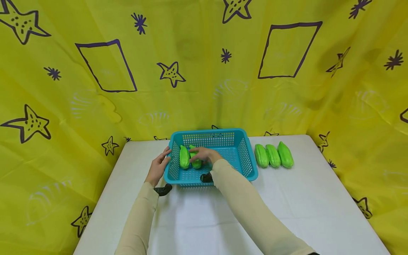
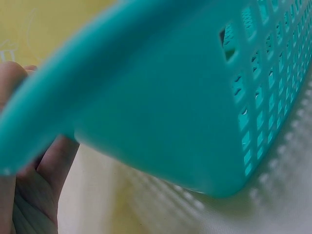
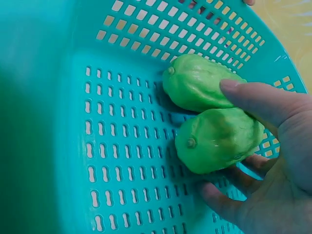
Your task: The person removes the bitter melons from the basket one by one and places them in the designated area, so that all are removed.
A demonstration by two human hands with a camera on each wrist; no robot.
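A blue-green plastic basket (image 1: 237,152) with slotted walls stands at the back of the table. My left hand (image 1: 157,169) holds its left rim, with fingertips over the edge in the left wrist view. Two light green, ridged gourds lie side by side inside. The left gourd (image 1: 184,157) is close to the left wall; the other gourd (image 3: 217,141) lies beside it. My right hand (image 1: 204,155) reaches around this second gourd, thumb (image 3: 258,97) straight above the line between the gourds, fingers along its other side. The thumb tip overlaps the left gourd; firm contact cannot be told.
Three more green gourds stand in a row on the white table (image 1: 306,198), right of the basket: a near one (image 1: 261,156), a middle one (image 1: 273,156) and an outer one (image 1: 285,156). A yellow patterned curtain (image 1: 197,102) encloses the table's back and sides.
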